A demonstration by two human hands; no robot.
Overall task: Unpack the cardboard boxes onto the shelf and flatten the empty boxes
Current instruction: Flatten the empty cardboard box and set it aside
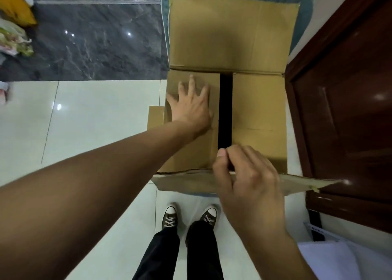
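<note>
Nearest the lens, my left forearm crosses the lower left of the frame and ends in my left hand point(192, 106), fingers spread and palm pressed flat on the left inner flap of the cardboard box point(227, 118). My right hand point(248, 178), at lower centre, pinches the near flap point(297, 183) with the thumb on top and the fingers curled under its edge; that flap folds out toward me. The box sits in the middle of the frame, partly on a blue mat point(305, 10) at the top, with the far flap point(231, 31) thrown back over it. A dark gap point(225, 110) runs between the two inner flaps, and I cannot tell what lies inside, or whether anything does.

I judge the risks as follows. If I lean hard on the left flap while it spans a hollow, it may buckle inward and crush whatever is beneath. Pulling the near flap with one pinch could tear it along the crease, which looks ragged at its left end. The box stands just beside a dark wooden door point(350, 101) on the right of the frame, so the right inner flap point(258, 118) may catch on it when swung out. A smaller piece of cardboard point(156, 118) pokes out at the box's left side, over the white tile floor point(84, 131); tipping the box could drag it along. My shoes point(191, 216) are close under the near flap, so a slipping box would land on them.
</note>
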